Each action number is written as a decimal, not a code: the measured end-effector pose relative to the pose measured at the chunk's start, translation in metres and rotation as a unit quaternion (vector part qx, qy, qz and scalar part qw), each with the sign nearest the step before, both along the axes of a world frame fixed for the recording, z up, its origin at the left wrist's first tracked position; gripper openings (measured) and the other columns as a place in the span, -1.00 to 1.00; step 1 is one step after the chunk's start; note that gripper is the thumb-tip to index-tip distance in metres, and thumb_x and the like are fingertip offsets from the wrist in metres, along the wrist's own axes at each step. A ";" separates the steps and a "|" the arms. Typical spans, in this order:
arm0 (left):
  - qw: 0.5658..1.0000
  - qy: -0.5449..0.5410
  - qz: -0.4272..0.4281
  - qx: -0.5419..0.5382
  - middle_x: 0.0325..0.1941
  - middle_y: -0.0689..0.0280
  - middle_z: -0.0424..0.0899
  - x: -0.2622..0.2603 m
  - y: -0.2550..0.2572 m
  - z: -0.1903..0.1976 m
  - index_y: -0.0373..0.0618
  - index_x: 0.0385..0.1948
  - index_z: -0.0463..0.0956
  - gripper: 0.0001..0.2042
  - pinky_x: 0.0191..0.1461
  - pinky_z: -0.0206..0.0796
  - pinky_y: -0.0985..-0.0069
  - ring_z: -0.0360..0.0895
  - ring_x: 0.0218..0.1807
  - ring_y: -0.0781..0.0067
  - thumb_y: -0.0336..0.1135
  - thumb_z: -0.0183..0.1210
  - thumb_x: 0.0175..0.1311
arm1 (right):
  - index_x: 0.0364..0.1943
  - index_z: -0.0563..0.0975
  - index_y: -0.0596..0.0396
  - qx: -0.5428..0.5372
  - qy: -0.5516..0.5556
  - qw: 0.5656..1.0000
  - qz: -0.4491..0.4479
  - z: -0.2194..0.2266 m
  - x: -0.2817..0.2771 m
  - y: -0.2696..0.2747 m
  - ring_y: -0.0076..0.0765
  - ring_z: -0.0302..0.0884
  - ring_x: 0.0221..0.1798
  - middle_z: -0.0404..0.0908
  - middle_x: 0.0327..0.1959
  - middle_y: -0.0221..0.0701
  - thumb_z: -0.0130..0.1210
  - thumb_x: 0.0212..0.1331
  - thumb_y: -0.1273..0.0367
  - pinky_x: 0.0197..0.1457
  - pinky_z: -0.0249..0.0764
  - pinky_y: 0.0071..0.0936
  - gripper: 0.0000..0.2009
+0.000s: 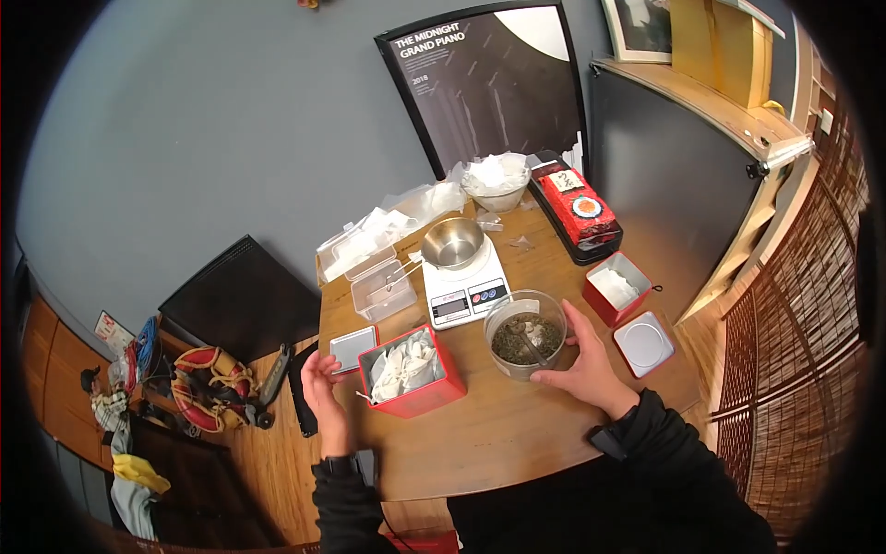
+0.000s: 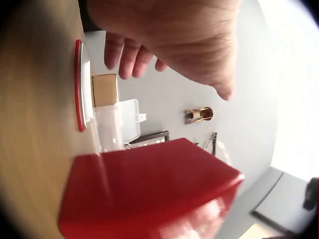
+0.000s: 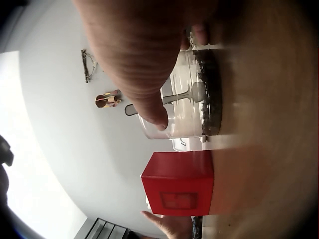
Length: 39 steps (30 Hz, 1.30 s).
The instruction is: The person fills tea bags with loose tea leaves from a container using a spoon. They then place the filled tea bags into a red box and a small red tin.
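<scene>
Dark dried leaves and a spoon are contained in a clear jar on the counter, clasped between thumb and fingers by the right grip. White pouches are packed in a red tin, beside which the left grip is held loose.

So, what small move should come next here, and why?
Probably the left hand should reach across and take the spoon: it holds nothing beside the left red tin, while the right hand already grips the jar. The spoon sits in the jar's dried leaves, and the metal bowl on the scale looks empty.
</scene>
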<state>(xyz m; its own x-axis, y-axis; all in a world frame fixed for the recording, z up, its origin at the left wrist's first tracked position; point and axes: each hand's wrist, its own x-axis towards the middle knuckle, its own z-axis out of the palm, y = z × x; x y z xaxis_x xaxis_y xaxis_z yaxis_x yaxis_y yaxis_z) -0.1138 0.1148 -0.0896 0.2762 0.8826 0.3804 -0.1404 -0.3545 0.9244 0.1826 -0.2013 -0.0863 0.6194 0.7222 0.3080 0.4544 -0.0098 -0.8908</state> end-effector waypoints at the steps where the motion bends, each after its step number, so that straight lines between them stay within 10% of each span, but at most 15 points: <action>1: 0.998 0.013 -0.042 -0.050 0.16 0.10 0.53 -0.004 0.003 -0.005 -0.21 0.34 0.22 -0.49 0.17 0.34 0.36 0.50 0.14 0.27 -0.04 -0.14 0.53 | 0.48 0.05 0.16 -0.006 0.003 1.000 0.006 0.003 -0.001 0.001 -0.09 0.26 0.42 0.23 0.39 -0.10 0.58 -0.25 0.25 0.34 0.35 -0.23 0.14; 4: 0.994 -0.015 -0.104 -0.027 0.32 0.03 0.40 0.008 -0.035 0.007 -0.21 0.44 0.04 -0.24 0.32 0.25 0.36 0.42 0.29 0.18 0.06 0.14 0.36 | 0.47 0.03 0.22 0.002 0.021 1.000 0.012 0.003 -0.002 0.006 -0.04 0.25 0.43 0.24 0.39 -0.04 0.57 -0.24 0.26 0.42 0.28 -0.22 0.15; 5: 0.971 0.041 -0.195 0.130 0.41 -0.02 0.28 0.004 -0.037 0.005 -0.19 0.50 -0.17 0.18 0.42 0.18 0.31 0.34 0.38 0.16 0.07 0.51 -0.07 | 0.47 0.03 0.22 0.001 0.022 1.000 0.011 0.003 -0.002 0.007 -0.04 0.25 0.43 0.24 0.39 -0.04 0.57 -0.24 0.26 0.42 0.28 -0.22 0.15; 8: 0.978 0.064 -0.198 0.014 0.40 0.01 0.29 0.019 -0.060 0.020 -0.21 0.50 -0.21 0.45 0.43 0.18 0.30 0.35 0.37 0.20 -0.05 0.71 -0.52 | 0.46 0.03 0.27 -0.003 0.016 1.000 0.012 0.003 -0.004 0.011 -0.02 0.25 0.43 0.25 0.38 0.00 0.57 -0.23 0.25 0.45 0.23 -0.22 0.15; 13: 0.973 0.067 -0.220 -0.015 0.27 0.09 0.42 0.032 -0.060 0.022 -0.27 0.49 -0.19 0.32 0.35 0.30 0.35 0.45 0.26 0.28 -0.41 0.63 -0.43 | 0.45 0.04 0.26 -0.013 0.002 1.000 0.008 -0.001 -0.004 0.013 0.06 0.23 0.44 0.27 0.37 0.01 0.57 -0.24 0.18 0.47 0.16 -0.14 0.16; 20: 0.976 0.061 -0.209 -0.005 0.27 0.10 0.43 0.033 -0.053 0.020 -0.29 0.49 -0.16 0.32 0.35 0.30 0.35 0.46 0.25 0.28 -0.38 0.65 -0.44 | 0.45 0.05 0.26 -0.022 -0.003 1.000 0.010 0.001 -0.006 0.014 0.07 0.23 0.43 0.30 0.36 0.01 0.58 -0.25 0.14 0.47 0.13 -0.11 0.17; 28: 0.984 -0.012 -0.174 0.031 0.39 0.01 0.31 0.025 -0.051 0.029 -0.27 0.50 -0.18 0.44 0.50 0.05 0.22 0.26 0.43 0.17 0.24 0.62 -0.45 | 0.46 0.04 0.23 -0.058 -0.040 0.998 0.001 0.003 -0.006 0.012 -0.05 0.27 0.43 0.31 0.37 -0.04 0.60 -0.27 0.18 0.47 0.19 -0.20 0.18; 33: 0.955 0.126 -0.072 0.260 0.40 -0.02 0.33 0.024 -0.064 0.075 -0.18 0.04 0.57 -0.47 0.49 0.00 0.11 0.11 0.52 -0.12 -0.27 0.43 -0.07 | 0.45 0.06 0.24 -0.047 -0.033 0.998 0.003 -0.004 -0.006 0.014 -0.02 0.27 0.41 0.35 0.34 -0.06 0.59 -0.27 0.14 0.46 0.15 -0.15 0.17; 39: 0.902 0.265 -0.030 0.339 0.28 -0.02 0.48 0.049 -0.082 0.105 -0.18 -0.30 0.69 -0.78 0.46 0.06 0.04 0.14 0.49 -0.25 -0.45 0.38 -0.06 | 0.45 0.08 0.23 -0.036 -0.035 0.999 0.003 -0.005 -0.006 0.014 0.00 0.30 0.38 0.39 0.30 -0.08 0.58 -0.27 0.11 0.44 0.11 -0.11 0.16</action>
<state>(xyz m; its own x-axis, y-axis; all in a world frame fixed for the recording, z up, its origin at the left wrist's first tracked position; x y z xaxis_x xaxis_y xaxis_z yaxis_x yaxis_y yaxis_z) -0.0651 0.0332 0.0149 0.6177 0.4738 0.6277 0.2193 -0.8703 0.4411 0.1765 -0.1876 -0.0909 0.5936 0.7478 0.2975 0.5155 -0.0693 -0.8541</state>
